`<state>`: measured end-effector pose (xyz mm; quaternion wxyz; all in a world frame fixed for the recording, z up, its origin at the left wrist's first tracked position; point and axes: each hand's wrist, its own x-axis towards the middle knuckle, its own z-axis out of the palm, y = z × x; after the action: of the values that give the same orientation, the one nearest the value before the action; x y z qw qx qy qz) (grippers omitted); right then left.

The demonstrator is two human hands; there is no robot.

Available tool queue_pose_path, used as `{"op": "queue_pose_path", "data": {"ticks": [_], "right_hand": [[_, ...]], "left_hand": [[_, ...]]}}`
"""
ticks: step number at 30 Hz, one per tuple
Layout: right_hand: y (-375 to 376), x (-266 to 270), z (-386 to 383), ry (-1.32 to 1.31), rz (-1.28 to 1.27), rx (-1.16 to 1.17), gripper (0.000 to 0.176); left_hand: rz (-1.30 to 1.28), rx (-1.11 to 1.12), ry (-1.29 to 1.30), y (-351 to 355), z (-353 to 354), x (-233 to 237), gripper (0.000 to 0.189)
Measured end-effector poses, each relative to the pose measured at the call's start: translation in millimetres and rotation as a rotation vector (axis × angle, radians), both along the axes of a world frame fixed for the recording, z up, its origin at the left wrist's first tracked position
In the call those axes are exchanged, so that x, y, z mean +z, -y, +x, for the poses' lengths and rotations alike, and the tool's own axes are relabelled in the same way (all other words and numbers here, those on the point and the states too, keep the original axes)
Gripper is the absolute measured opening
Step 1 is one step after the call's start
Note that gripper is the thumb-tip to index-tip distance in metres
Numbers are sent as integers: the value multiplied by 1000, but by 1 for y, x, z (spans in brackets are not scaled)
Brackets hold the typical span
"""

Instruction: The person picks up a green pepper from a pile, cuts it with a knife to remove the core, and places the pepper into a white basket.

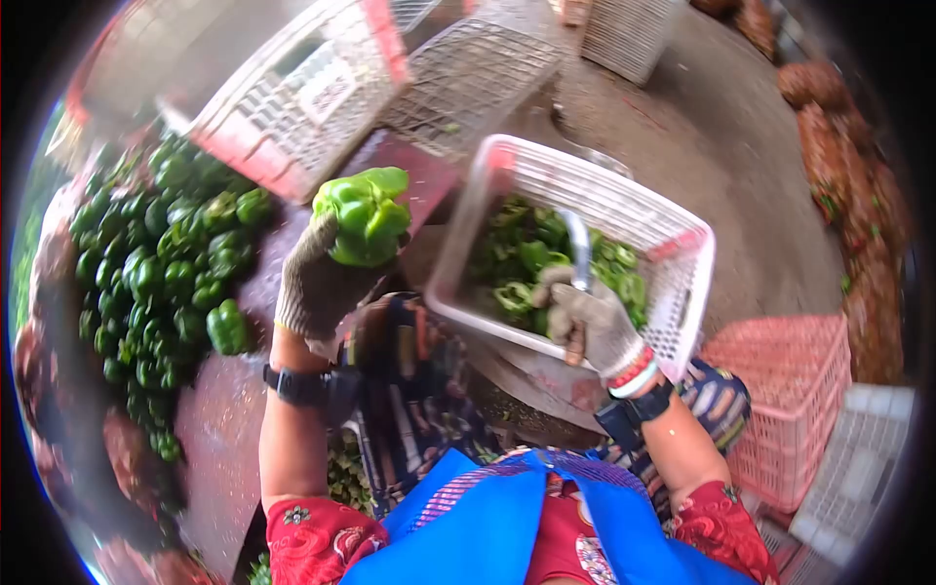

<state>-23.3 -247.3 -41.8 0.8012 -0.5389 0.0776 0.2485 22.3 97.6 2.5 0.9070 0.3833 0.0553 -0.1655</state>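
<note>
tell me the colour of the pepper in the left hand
Bright green pepper; head view shows it best.

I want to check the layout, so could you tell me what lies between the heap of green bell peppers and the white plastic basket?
The gloved left hand, holding up one green bell pepper, lies between them, as the head view shows.

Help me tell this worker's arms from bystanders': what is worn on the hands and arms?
Both the left hand and right hand wear grey-brown knitted gloves. Each wrist carries a black strapped band; the right also has red and white bangles. Short red flower-patterned sleeves cover the upper arms.
</note>
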Motion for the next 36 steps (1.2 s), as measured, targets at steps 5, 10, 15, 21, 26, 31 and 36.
{"op": "queue_pose_path", "data": {"ticks": [5,10,15,21,26,31,36], "right_hand": [[5,19,-17,-39,166,-31,53],[8,-2,-20,-169,522,-233,65],[39,4,-1,307,-390,-127,88],[8,-32,0,781,-692,-299,89],[4,-34,15,359,-198,-336,68],[9,-50,18,-11,56,-183,44],[-8,-51,14,33,-30,-294,39]], "left_hand": [[173,-157,275,123,-10,-11,80],[956,-258,434,170,-18,-53,83],[378,-338,126,169,-8,-42,89],[526,-199,145,180,-4,-82,64],[517,20,118,188,-3,-80,61],[839,125,106,189,4,-74,66],[552,257,5,196,17,-87,52]]}}
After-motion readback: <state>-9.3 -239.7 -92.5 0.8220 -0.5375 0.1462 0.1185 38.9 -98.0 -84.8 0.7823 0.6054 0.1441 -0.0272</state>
